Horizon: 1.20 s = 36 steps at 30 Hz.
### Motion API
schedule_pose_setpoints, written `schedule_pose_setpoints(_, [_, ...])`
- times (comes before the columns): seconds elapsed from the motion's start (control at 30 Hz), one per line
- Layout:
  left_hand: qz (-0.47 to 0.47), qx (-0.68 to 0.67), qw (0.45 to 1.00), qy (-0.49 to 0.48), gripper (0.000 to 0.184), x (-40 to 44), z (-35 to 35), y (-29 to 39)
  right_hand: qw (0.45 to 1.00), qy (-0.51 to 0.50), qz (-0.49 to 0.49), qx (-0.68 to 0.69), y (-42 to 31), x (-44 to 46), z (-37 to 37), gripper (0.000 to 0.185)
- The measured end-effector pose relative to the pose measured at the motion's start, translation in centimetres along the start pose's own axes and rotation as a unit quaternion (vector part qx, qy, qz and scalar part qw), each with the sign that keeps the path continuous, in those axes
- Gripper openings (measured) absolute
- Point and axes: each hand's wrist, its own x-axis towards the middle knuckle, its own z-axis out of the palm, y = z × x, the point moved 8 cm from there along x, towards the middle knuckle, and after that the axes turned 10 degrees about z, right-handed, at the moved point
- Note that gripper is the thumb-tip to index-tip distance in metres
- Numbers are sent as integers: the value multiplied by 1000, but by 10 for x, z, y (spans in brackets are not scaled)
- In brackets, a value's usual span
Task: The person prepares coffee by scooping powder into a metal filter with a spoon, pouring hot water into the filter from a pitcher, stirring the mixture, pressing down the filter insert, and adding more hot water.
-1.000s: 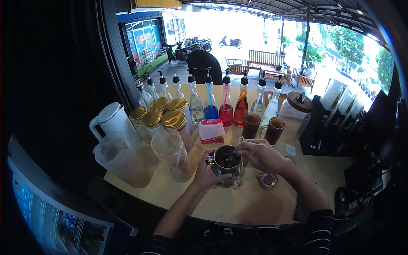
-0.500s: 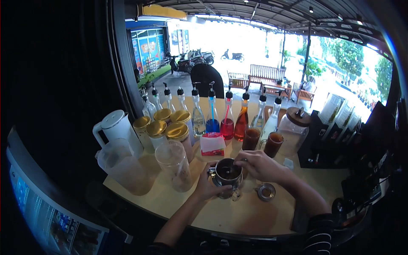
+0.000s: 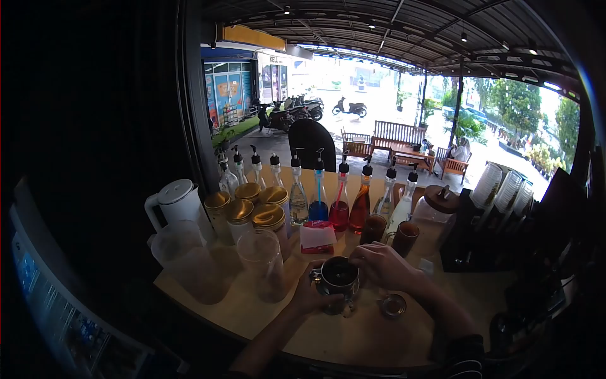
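My left hand (image 3: 309, 294) is wrapped around the near left side of a metal cup (image 3: 323, 276). Dark liquid (image 3: 341, 271) fills the cup, which appears to stand on a clear glass base. Above the cup's right rim, my right hand (image 3: 379, 262) is closed in a pinch; whatever it holds, probably something thin, is hidden by the fingers. To the right of the cup lies a small round metal lid or dish (image 3: 393, 306). Just beyond my right hand are two glass mugs of brown drink, one on the left (image 3: 372, 230) and one on the right (image 3: 404, 239).
Pump bottles (image 3: 339, 215) of coloured and clear liquid line the counter's far side. Gold-lidded jars (image 3: 269, 218), a white pitcher (image 3: 183, 205) and clear plastic containers (image 3: 260, 268) stand left. A red-and-white packet (image 3: 317, 237) lies ahead. Stacked cups (image 3: 489, 183) fill a black rack at right.
My view has tilted upward, so the counter sits lower in the picture, and the inside looks darker. Both hands keep about the same place at the cup.
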Motion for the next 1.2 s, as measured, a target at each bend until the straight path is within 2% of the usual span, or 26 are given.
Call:
schedule_pose_setpoints(0.07, [9,-3,1000,-6,88,0,-3,-9,999,18,-26,-35,-4,-2,-1,10])
schedule_pose_setpoints(0.17, [4,0,1000,-13,91,0,-5,-14,999,-9,-9,30,0,-2,0,10])
schedule_pose_setpoints(0.23, [-11,3,1000,-13,92,-1,-6,-20,996,16,-59,-62,-2,-3,-1,12])
schedule_pose_setpoints(0.27, [-4,-3,1000,-15,92,0,-6,-23,996,17,-59,-63,-2,-4,0,12])
schedule_pose_setpoints(0.33, [4,-8,1000,-20,93,0,-6,-23,999,16,-30,17,2,-4,-1,16])
schedule_pose_setpoints(0.43, [-5,-20,1000,-18,91,-1,-5,-22,997,13,-52,-50,2,-2,-2,16])
schedule_pose_setpoints(0.53, [20,-26,999,-25,89,1,-3,-12,998,20,-36,-42,14,-3,-1,13])
schedule_pose_setpoints(0.6, [59,109,992,-29,86,2,-4,0,1000,20,-10,1,14,-3,-1,11])
schedule_pose_setpoints(0.63, [59,111,992,-31,86,2,-5,-2,1000,23,-10,2,14,-1,-1,11])
schedule_pose_setpoints(0.7, [43,4,999,-12,85,1,-5,-12,1000,20,-10,-7,14,0,-1,12])
schedule_pose_setpoints(0.83, [3,-82,997,-9,84,1,-2,-20,999,30,9,27,17,1,1,12])
schedule_pose_setpoints(0.9, [22,-45,999,-6,84,1,-2,-12,997,45,-19,-55,14,2,0,12])
schedule_pose_setpoints(1.0, [19,-13,1000,-15,85,1,-4,-15,1000,17,-7,15,19,2,4,12])
schedule_pose_setpoints(1.2, [32,46,998,-23,85,1,-8,-16,998,52,-38,-3,16,-1,7,12])
